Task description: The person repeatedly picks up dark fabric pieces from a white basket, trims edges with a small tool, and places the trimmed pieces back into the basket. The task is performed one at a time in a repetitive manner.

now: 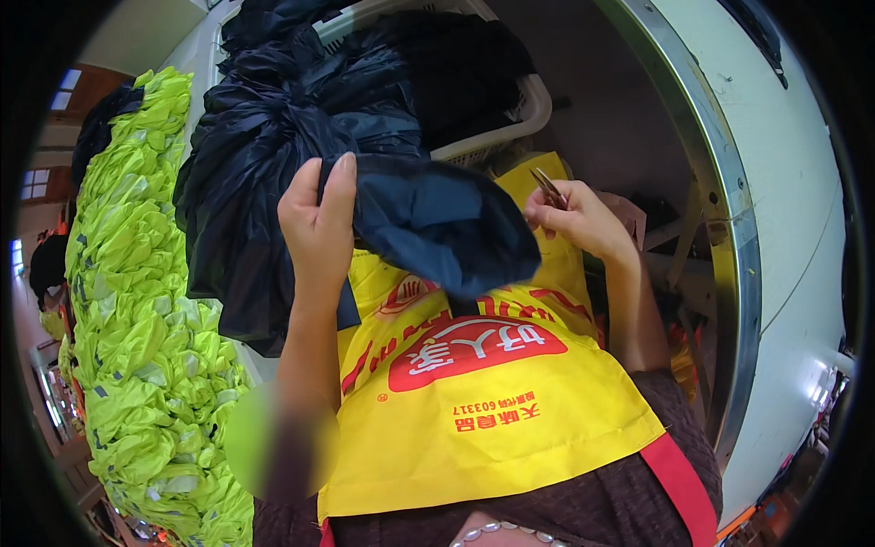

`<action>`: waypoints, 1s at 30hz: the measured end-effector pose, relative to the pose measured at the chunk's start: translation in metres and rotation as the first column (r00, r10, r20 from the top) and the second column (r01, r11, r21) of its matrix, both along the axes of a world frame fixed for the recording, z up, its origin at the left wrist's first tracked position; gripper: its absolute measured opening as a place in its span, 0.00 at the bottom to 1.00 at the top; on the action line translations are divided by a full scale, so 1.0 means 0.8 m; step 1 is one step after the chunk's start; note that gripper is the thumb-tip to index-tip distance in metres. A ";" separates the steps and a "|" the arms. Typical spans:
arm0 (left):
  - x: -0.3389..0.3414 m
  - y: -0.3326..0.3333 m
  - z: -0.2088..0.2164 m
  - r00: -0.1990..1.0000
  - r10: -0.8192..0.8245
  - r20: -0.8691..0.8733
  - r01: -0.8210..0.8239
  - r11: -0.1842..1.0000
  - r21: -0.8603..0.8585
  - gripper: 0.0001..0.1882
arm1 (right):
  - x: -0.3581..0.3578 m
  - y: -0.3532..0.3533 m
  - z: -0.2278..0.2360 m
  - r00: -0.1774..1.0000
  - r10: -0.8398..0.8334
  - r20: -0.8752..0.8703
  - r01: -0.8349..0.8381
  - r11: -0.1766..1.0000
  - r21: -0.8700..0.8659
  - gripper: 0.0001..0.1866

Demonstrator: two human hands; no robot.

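Observation:
My left hand point(314, 223) is closed on a dark navy garment point(447, 223), pinching it between thumb and fingers. The held part stretches rightward as a loose loop, like a sleeve or cuff, in front of my yellow apron point(492, 447). Beyond that hand, a bunched heap of shiny navy cloth point(246, 173) hangs in deep folds. My right hand point(583, 219) grips a small pair of metal thread snips point(550, 190), their points up and to the left. The snips are a little apart from the cloth's right end.
A white plastic basket point(538, 109) with dark cloth stands at the far side. Along the left runs a long pile of lime-yellow garments point(146, 346). On the right a pale table point(784, 228) has a curved-looking metal edge point(729, 210).

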State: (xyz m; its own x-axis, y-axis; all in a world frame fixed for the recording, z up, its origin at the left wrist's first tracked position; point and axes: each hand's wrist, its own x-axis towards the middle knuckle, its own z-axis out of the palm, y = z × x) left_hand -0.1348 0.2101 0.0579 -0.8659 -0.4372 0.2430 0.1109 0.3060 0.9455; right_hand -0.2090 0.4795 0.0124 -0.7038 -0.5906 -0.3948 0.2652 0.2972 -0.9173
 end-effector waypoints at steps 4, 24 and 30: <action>0.020 0.014 0.002 1.000 0.002 -0.002 -0.002 1.000 -0.023 0.18 | 0.028 -0.015 0.021 0.980 -0.121 0.155 0.133 0.989 -0.069 0.11; 0.022 -0.015 -0.017 0.999 -0.009 0.038 -0.002 0.964 0.265 0.35 | 0.010 0.023 -0.005 0.933 0.297 -0.203 -0.277 0.953 0.120 0.12; 0.009 0.002 -0.033 0.953 -0.226 -0.204 0.256 0.957 0.136 0.32 | 0.014 -0.047 0.066 0.879 0.044 -0.474 -0.122 0.984 -0.134 0.16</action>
